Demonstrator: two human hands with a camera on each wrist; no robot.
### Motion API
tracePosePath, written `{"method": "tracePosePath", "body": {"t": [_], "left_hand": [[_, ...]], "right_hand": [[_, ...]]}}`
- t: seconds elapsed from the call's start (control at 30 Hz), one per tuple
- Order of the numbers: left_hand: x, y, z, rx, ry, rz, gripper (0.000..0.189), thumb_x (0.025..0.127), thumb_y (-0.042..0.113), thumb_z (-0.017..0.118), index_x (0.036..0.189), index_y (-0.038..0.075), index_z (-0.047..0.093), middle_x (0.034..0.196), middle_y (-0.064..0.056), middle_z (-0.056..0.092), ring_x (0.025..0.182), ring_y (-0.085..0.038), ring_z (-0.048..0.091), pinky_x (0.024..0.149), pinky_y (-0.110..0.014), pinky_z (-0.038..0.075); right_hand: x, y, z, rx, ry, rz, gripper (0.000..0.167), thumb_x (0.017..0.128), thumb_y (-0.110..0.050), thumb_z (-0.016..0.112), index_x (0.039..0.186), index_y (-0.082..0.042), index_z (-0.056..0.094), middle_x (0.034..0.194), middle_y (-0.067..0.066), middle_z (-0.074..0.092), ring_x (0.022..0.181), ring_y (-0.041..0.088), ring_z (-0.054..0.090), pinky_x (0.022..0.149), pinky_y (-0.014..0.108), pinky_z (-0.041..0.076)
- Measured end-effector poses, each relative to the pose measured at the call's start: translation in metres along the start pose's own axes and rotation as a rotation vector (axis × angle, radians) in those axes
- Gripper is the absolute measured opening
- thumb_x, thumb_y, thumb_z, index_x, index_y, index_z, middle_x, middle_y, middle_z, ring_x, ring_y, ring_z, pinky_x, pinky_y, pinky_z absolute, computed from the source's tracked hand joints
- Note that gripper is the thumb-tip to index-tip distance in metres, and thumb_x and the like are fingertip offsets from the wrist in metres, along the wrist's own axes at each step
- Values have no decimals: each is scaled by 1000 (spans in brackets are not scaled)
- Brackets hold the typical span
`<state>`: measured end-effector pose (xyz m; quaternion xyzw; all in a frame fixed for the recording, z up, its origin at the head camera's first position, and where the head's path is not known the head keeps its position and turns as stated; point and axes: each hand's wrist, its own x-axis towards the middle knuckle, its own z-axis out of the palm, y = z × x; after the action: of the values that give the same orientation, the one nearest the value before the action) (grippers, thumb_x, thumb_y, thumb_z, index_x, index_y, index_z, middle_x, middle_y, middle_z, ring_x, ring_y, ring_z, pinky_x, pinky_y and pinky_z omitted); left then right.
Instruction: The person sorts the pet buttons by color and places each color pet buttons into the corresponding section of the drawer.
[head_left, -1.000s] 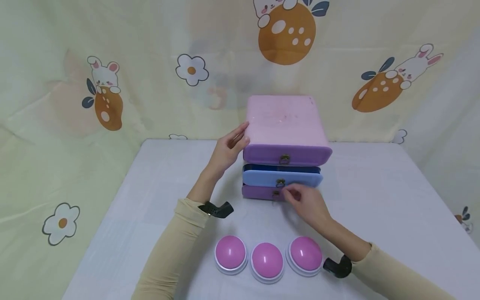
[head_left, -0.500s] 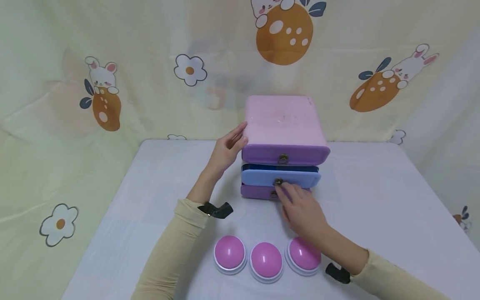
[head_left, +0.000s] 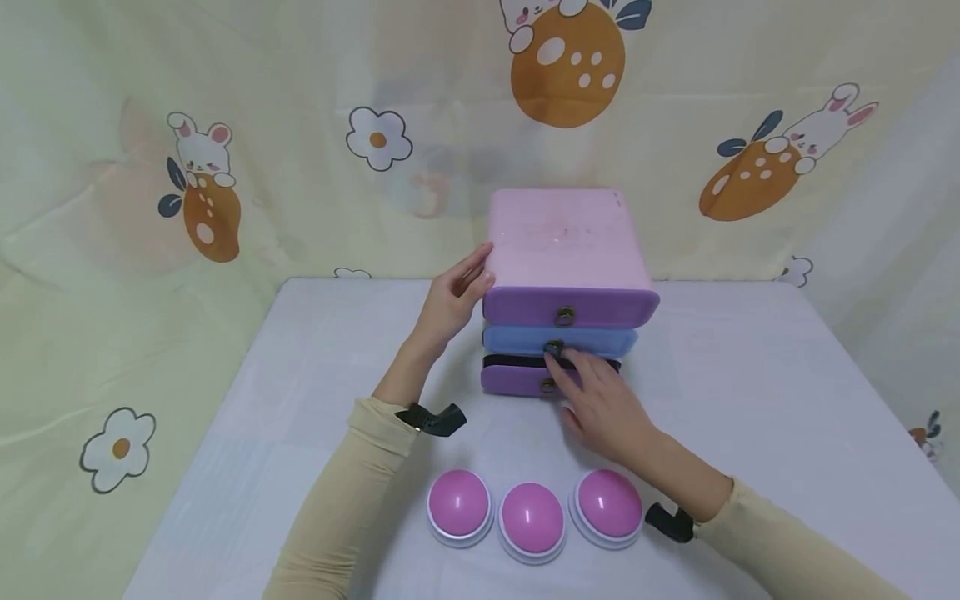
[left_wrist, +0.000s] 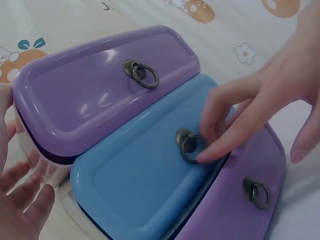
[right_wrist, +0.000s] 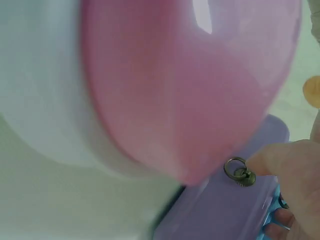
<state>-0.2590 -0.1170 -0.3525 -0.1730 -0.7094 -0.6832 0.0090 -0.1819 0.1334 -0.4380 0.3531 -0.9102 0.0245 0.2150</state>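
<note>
A small cabinet with a pink top (head_left: 562,237) has three drawers stacked one above another, each with a bronze ring pull. My left hand (head_left: 453,293) rests its fingers against the cabinet's left side. The fingers of my right hand (head_left: 609,408) touch the front of the blue middle drawer (left_wrist: 135,175) beside its ring pull (left_wrist: 191,146). That drawer sits under the purple top drawer (head_left: 517,307). The purple bottom drawer (head_left: 510,380) stands slightly out, a dark gap showing behind its front. In the right wrist view, a pink dome blocks much of the scene.
Three pink dome buttons on white bases, the left (head_left: 458,504), middle (head_left: 532,518) and right (head_left: 609,504), stand in front of the cabinet. They lie on a white-covered table (head_left: 300,375). A patterned cloth (head_left: 300,200) hangs behind.
My right hand has gone from the bottom drawer's ring up to the blue drawer and pushed it inward. The gap behind the bottom drawer's front now shows. My left hand stays put.
</note>
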Motion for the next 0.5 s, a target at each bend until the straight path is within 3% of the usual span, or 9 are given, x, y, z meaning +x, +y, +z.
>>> {"method": "tracePosePath", "body": {"t": [0.17, 0.3, 0.4, 0.5], "left_hand": [[1, 1, 0, 10, -2, 5, 51, 94, 17, 56, 143, 10, 44, 150, -7, 40, 138, -18, 39, 109, -27, 37], [4, -4, -3, 24, 15, 6, 50, 94, 20, 57, 142, 14, 45, 150, -5, 41, 137, -17, 40, 109, -27, 37], [9, -18, -4, 18, 22, 13, 49, 94, 22, 58, 142, 19, 46, 149, -1, 42, 137, -13, 40, 108, -26, 38], [13, -24, -4, 4, 16, 14, 49, 93, 23, 59, 141, 21, 47, 149, 2, 42, 137, -11, 40, 108, -25, 38]], "right_hand": [[4, 6, -1, 48, -6, -4, 72, 75, -17, 74, 139, -2, 45, 127, 24, 48, 115, 37, 49, 102, 47, 42], [5, 13, -12, 223, -103, 19, 65, 81, -18, 71, 141, -9, 46, 134, 18, 46, 119, 32, 50, 96, 43, 48], [0, 18, -18, 297, -69, 86, 52, 82, -18, 71, 132, -14, 57, 127, 11, 54, 112, 28, 57, 88, 42, 52], [-9, 24, -14, 220, 30, 140, 42, 79, -17, 75, 118, -10, 65, 109, 10, 63, 95, 27, 63, 77, 44, 54]]}}
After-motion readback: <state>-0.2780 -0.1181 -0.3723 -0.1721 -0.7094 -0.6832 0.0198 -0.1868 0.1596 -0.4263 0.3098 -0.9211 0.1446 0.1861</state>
